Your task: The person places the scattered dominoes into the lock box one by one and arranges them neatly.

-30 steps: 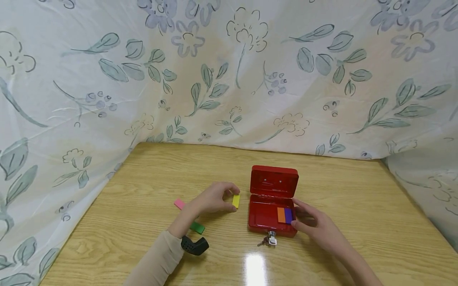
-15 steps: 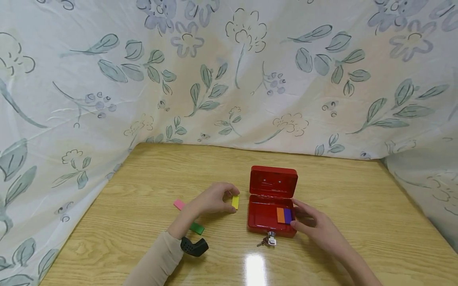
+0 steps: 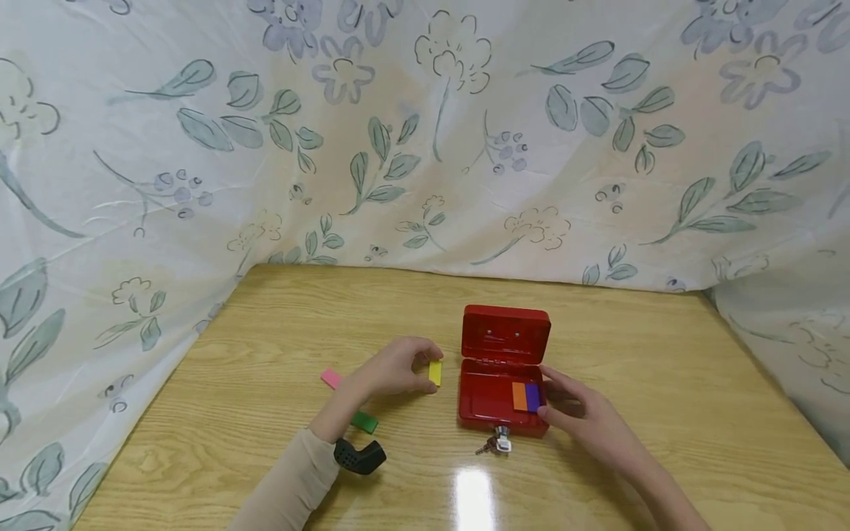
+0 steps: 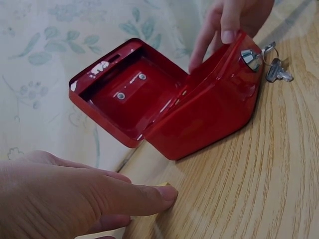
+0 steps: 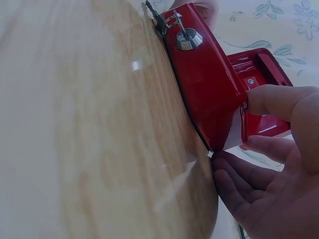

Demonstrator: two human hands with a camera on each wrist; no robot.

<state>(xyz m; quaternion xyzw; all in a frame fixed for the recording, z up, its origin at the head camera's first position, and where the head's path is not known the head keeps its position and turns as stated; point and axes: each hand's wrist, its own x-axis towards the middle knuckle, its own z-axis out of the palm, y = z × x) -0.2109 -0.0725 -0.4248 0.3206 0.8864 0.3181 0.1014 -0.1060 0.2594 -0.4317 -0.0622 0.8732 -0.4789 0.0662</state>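
A red cash box [image 3: 479, 391] stands on the wooden table with its lid raised. Inside, an orange block [image 3: 519, 396] and a purple block [image 3: 533, 398] lie side by side at the right wall. To the left of the box, my left hand [image 3: 398, 369] pinches a yellow block [image 3: 434, 373] by its ends between thumb and fingers, at the tabletop. In the left wrist view the hand mostly hides this block. My right hand [image 5: 279, 164] holds the box's right side, thumb at the rim and other fingers along the outer wall.
A pink block [image 3: 330, 378] and a green block [image 3: 364, 422] lie partly behind the left forearm. Keys [image 3: 490, 445] hang from the lock at the box's front. A black device [image 3: 358, 457] sits at the left cuff. Floral cloth [image 3: 425, 184] hangs behind the table.
Both hands, the blocks and the box keep their places relative to each other. Only the head view has shifted slightly.
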